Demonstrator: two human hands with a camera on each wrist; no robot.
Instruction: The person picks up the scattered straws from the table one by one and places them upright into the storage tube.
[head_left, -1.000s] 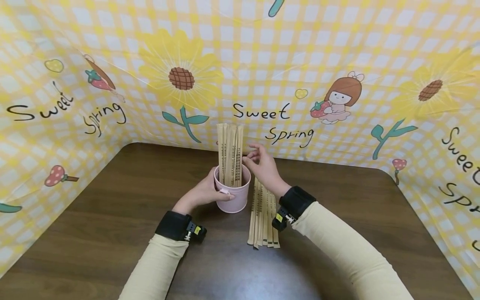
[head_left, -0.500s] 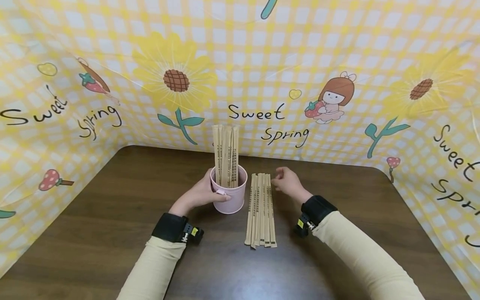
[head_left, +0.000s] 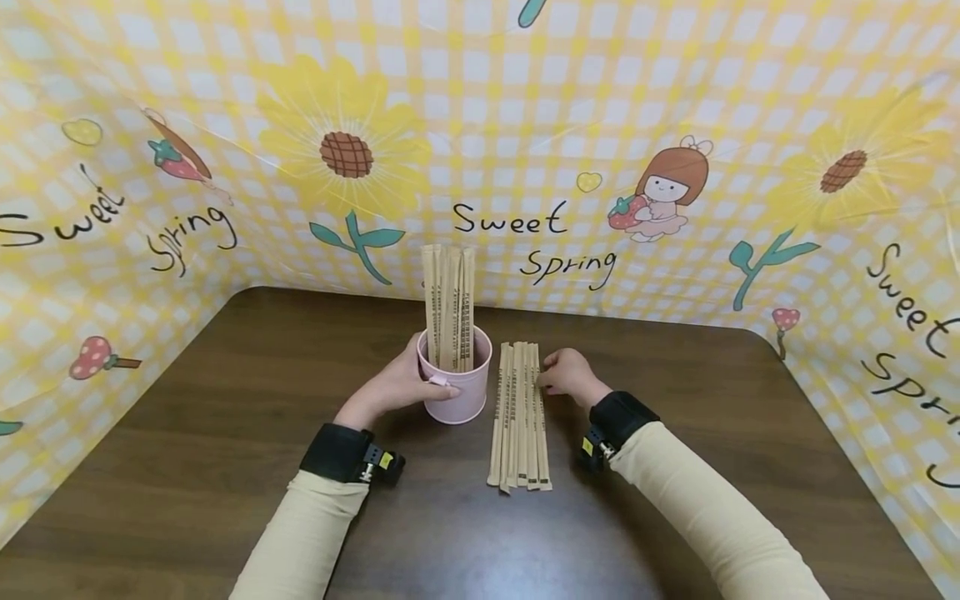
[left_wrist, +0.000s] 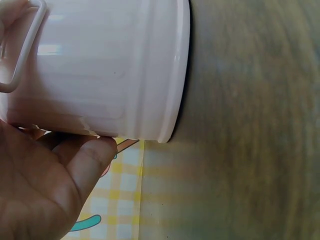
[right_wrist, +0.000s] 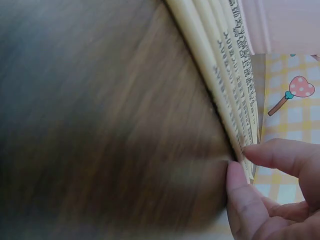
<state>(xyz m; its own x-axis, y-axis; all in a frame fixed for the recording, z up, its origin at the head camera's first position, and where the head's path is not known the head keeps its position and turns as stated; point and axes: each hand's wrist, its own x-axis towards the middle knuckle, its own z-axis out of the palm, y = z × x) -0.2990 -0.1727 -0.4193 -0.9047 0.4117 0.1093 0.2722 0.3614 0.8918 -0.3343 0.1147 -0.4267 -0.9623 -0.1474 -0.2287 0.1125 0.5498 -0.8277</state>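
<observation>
My left hand (head_left: 392, 388) grips a small pale pink metal bucket (head_left: 462, 402), thumb over its near side by the handle. In the left wrist view the fingers lie along the bucket wall (left_wrist: 95, 65). Several paper-wrapped straws (head_left: 450, 308) stand upright in the bucket, their lower ends hidden inside. More wrapped straws (head_left: 517, 425) lie side by side on the table, right of the bucket. At their right edge, near the far end, is my right hand (head_left: 573, 372). Its thumb and forefinger (right_wrist: 241, 175) pinch the outermost straw (right_wrist: 212, 65) in the right wrist view.
The brown wooden table (head_left: 187, 433) has a yellow checked cloth (head_left: 517, 108) with flower and girl prints standing round its back and sides. Each wrist wears a black strap (head_left: 333, 452) with a small camera.
My right hand has moved from beside the bucket's rim, rightward and down to the lying straws, with its fingers now at the outermost one. The left hand stays on the bucket.
</observation>
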